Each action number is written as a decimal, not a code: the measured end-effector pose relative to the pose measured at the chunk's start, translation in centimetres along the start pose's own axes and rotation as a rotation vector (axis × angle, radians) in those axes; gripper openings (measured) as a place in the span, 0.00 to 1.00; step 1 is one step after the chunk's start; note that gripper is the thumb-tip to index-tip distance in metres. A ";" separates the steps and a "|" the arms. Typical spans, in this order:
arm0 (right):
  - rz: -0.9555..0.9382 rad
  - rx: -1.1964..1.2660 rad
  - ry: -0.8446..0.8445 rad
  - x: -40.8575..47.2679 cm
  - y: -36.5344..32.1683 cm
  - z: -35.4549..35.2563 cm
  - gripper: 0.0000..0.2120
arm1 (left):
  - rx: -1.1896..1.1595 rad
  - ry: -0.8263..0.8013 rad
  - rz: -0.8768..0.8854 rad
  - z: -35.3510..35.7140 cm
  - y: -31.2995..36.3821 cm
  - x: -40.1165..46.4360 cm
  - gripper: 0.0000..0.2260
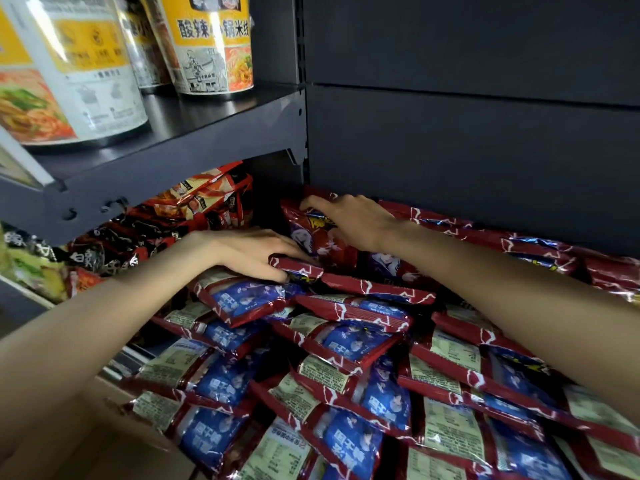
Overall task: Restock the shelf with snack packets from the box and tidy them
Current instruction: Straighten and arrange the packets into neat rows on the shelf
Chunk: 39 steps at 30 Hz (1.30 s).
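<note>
At the shelf's back-left corner, head view: our left hand (pixel 249 252) pinched the edge of one red packet (pixel 298 266); right hand (pixel 349 221) lay spread on an upright packet (pixel 322 237). We judged best: square edges, press rows flat. Box (pixel 114 441) at lower left, contents hidden. Noodle cups (pixel 211 46) sat above.

Two bare forearms enter from lower left and lower right of frame, both uncovered up to frame edge, so any sleeve sits out of view. Left hand (pixel 242 251) bare, ungloved. Right hand (pixel 349 220) bare, ungloved. Fingers slender, nails short, plain. Wrists bare, smooth. Forearms slim.
</note>
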State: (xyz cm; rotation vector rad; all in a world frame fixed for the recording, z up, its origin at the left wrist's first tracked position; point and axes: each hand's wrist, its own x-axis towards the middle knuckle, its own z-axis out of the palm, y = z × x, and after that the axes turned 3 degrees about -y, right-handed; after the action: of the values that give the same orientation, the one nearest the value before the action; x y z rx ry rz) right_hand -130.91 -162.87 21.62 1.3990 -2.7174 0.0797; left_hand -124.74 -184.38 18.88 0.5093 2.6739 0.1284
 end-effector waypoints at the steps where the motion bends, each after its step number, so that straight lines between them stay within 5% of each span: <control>1: 0.007 0.017 -0.038 -0.1 0.1 -0.2 0.31 | 0.000 -0.012 0.022 -0.3 0.4 -0.2 0.27; 7: 0.042 0.115 -0.071 -0.3 0.6 -0.2 0.30 | -0.032 0.007 0.004 -1.0 1.3 -0.4 0.34; 12: -0.060 -0.546 0.127 -0.3 0.7 0.3 0.25 | 0.007 0.057 -0.022 -0.5 0.9 -0.1 0.34; 16: -0.040 -0.373 0.210 -0.7 2.1 -0.5 0.18 | -0.156 -0.020 0.098 -1.7 2.3 -1.7 0.29; 18: -0.015 -0.329 0.222 -0.9 2.5 -0.9 0.16 | -0.237 0.077 0.129 -2.1 3.0 -1.7 0.26; 21: -0.004 -0.334 0.239 -1.2 2.8 -1.3 0.17 | -0.056 0.386 0.132 -2.0 2.9 -0.2 0.19; 24: 0.022 -0.275 0.205 -1.4 2.8 -1.3 0.16 | 0.197 0.528 0.138 -1.8 2.4 1.3 0.21; 30: 0.111 -0.363 0.237 -0.5 3.1 -0.5 0.12 | 0.424 0.473 0.042 -2.0 2.9 3.0 0.33; 35: 0.109 -0.600 0.220 -0.4 3.2 0.3 0.20 | 0.563 0.510 0.013 -2.4 3.3 3.4 0.31; 39: 0.047 -0.489 0.313 -1.1 3.6 -0.1 0.20 | 0.463 0.510 -0.004 -3.0 4.0 3.2 0.26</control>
State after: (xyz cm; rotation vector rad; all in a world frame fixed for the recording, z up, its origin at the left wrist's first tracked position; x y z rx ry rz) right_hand -133.23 -159.91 21.58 1.0769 -2.3004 -0.3137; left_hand -127.37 -179.55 21.01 0.6839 3.2159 -0.4302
